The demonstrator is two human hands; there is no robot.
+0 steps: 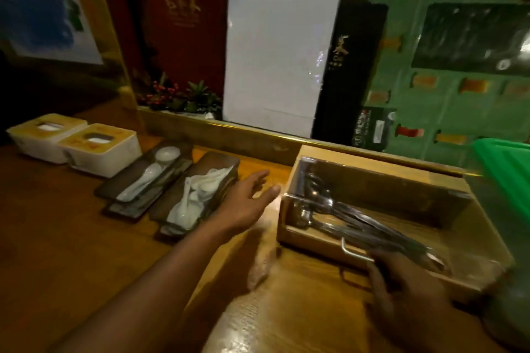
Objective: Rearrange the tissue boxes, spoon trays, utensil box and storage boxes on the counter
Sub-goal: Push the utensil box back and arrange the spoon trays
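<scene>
Between both hands (apart): utensil box (pixel 381 209)

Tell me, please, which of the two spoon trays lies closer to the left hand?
The right tray, heaped with white spoons, lies beside the left hand; the sparser left tray sits nearer the tissue boxes.

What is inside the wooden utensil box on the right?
The utensil box holds a pile of metal cutlery under a clear lid. The right hand covers the handle ends, and blur hides the exact pieces.
</scene>
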